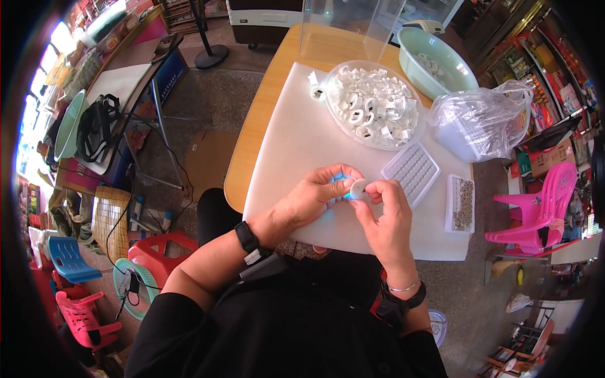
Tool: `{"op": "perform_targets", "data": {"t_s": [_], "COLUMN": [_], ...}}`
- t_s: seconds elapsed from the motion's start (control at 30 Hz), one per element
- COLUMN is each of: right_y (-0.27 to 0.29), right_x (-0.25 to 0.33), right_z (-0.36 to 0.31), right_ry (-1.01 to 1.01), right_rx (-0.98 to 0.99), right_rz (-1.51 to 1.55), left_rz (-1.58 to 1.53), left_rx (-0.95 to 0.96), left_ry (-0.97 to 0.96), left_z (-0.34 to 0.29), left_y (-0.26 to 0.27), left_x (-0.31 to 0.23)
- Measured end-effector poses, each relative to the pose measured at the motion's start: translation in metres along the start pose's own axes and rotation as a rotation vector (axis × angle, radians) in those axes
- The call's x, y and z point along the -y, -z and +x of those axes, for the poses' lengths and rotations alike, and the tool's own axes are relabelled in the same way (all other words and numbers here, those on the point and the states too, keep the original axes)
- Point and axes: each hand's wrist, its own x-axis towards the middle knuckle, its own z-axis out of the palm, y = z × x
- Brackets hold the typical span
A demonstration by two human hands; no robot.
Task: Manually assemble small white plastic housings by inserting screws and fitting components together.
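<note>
My left hand [318, 192] and my right hand [384, 217] meet over the white mat [296, 145] near its front edge. Between their fingertips they pinch a small round white plastic part [358, 188]; a bit of blue shows under the left fingers. Just beyond the hands lies a white tray with a grid of holes [411, 170]. A clear round dish [372, 104] heaped with several white plastic parts sits farther back on the mat.
A tray of small metal pieces [462, 203] lies at the mat's right edge. A clear plastic bag [482, 120] and a pale green basin [435, 60] stand at the back right. Pink chairs [535, 211] are to the right, red stools [151, 252] lower left.
</note>
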Motion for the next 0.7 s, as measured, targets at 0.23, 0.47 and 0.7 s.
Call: {"op": "perform_targets", "data": {"t_s": [0.23, 0.47, 0.7], "right_y": [-0.004, -0.005, 0.007], "right_x": [-0.005, -0.006, -0.003], "right_z": [0.002, 0.004, 0.006], "right_ry": [0.118, 0.151, -0.020], "right_rx": [0.002, -0.022, -0.002], "right_rz": [-0.147, -0.175, 0.060], "left_rz": [0.105, 0.059, 0.068], "left_rx": [-0.049, -0.027, -0.012], "left_ry": [0.028, 0.031, -0.062], "left_z": [0.000, 0.001, 0.004], "left_y": [-0.001, 0.000, 0.001], "left_x": [0.001, 0.002, 0.006]}}
